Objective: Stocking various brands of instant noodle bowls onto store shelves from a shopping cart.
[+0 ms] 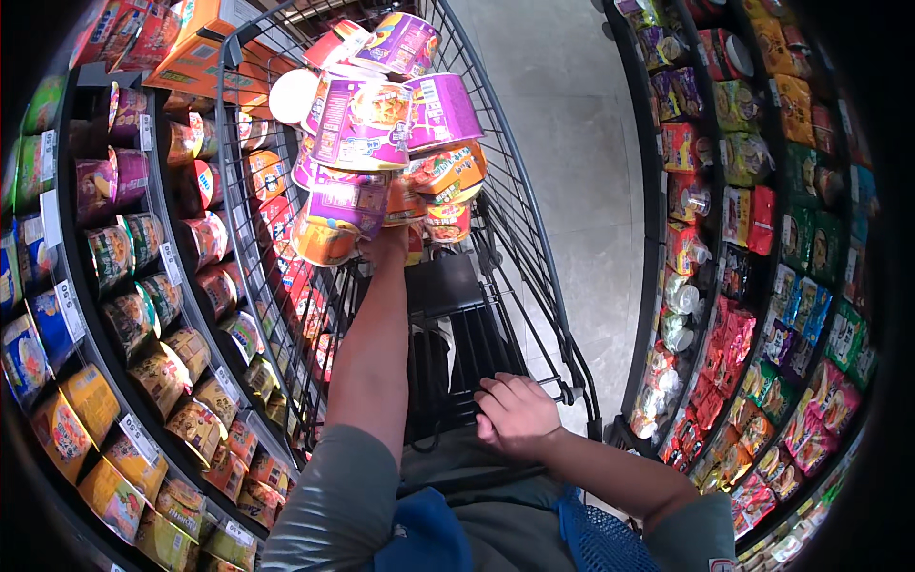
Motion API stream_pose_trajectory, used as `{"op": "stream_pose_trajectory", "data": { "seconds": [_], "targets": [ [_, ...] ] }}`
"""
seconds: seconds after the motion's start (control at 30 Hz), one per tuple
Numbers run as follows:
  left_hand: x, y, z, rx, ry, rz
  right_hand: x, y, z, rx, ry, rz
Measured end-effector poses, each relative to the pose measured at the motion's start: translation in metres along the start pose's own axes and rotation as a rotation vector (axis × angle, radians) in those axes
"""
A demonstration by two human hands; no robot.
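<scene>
My left arm reaches forward into the shopping cart point(519, 124), and my left hand point(384, 246) is at the near side of a heap of instant noodle cups. Its fingers are hidden behind the cups, so I cannot see how they are placed. Closest to it are a purple-and-orange noodle cup point(345, 202) and a red-and-orange cup point(448, 221). Higher in the heap lie a large purple cup point(362, 124) and another purple tub point(444, 112), tilted on its side. My right hand point(519, 412) is curled over the cart handle point(545, 383) near its right end.
Shelves of noodle cups and tubs point(195, 424) with price tags run close along the cart's left side. An orange carton point(205, 57) stands at the far left. Grey tiled floor point(581, 181) lies to the right, bordered by shelves of bagged snacks or noodles point(729, 334).
</scene>
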State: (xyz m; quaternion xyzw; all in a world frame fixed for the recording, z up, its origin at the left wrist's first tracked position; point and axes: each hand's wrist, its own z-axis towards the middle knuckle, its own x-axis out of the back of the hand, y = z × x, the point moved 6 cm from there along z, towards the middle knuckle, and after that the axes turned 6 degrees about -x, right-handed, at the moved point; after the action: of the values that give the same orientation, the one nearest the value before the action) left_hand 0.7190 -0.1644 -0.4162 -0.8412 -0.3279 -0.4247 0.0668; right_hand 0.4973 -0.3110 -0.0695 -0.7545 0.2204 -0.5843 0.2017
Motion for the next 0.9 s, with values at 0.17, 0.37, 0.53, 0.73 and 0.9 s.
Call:
{"op": "stream_pose_trajectory", "data": {
  "seconds": [0.17, 0.37, 0.53, 0.73, 0.9],
  "targets": [
    [0.015, -0.010, 0.022, -0.509, 0.144, 0.173, -0.004, -0.012, 0.001, 0.079, 0.020, -0.003],
    [-0.014, -0.025, 0.036, -0.300, 0.167, 0.103, -0.007, -0.011, 0.006, 0.027, -0.029, -0.035],
    [-0.112, -0.035, 0.051, -0.281, -0.492, -0.171, -0.006, 0.008, 0.011, -0.241, -0.274, 0.066],
    [-0.120, -0.019, 0.010, -0.227, -0.307, -0.049, -0.030, 0.030, 0.048, -0.170, -0.397, -0.049],
    [-0.051, -0.151, 0.181, -0.424, 0.147, -0.561, -0.070, -0.027, 0.115, 0.078, -0.422, -0.026]
  ]
}}
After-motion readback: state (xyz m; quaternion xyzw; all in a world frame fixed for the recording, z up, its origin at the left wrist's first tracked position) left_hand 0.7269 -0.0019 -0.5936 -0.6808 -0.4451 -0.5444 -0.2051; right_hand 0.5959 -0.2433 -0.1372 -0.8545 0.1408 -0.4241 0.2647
